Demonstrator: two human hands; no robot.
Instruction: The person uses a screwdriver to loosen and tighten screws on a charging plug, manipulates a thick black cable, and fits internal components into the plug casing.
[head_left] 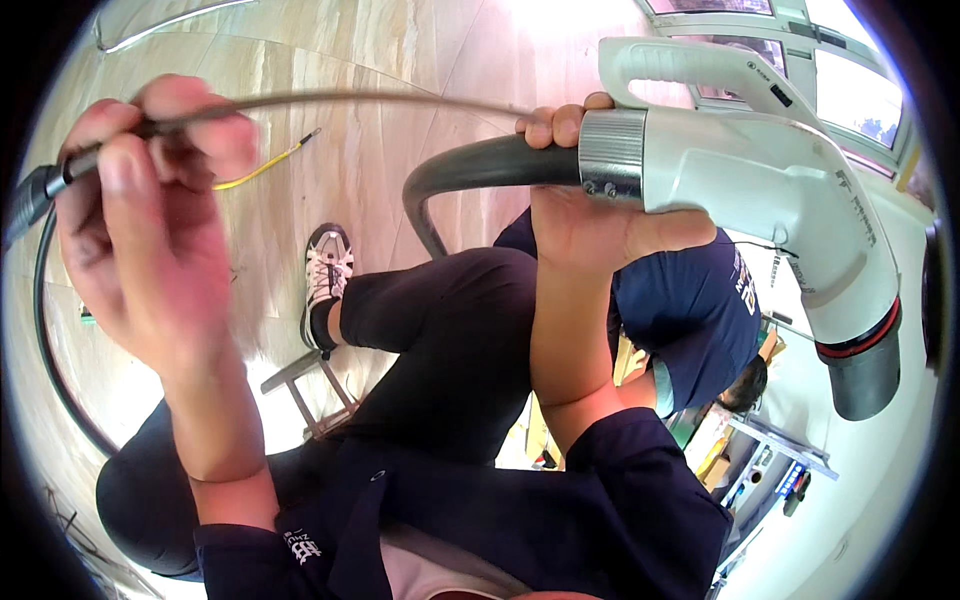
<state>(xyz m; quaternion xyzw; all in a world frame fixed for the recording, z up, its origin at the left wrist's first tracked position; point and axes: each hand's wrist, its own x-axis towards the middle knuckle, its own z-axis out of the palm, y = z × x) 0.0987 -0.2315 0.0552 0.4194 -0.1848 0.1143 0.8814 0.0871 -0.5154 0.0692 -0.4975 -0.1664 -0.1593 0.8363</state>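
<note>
My right hand [590, 215] grips a large white charging gun [740, 170] at its ribbed silver collar [612, 150], where a thick black cable [480, 165] leaves it. The thumb lies along the white body, and the fingertips show above the collar. The gun has a loop handle at the top and a black nose [866, 375] with a red ring, pointing down at the right. My left hand [160, 200], slightly blurred, is closed around a thin dark cable [370, 98] running across to the right fingertips. Beyond the left hand is a thicker black sleeve [35, 195].
A yellow cable [258, 172] lies on the wood-look floor [370, 190]. Below it are a shoe [328, 265] and a small metal frame [312, 395]. A co-worker in a dark blue shirt [690, 310] bends down close by on the right, beside a cluttered shelf [775, 445].
</note>
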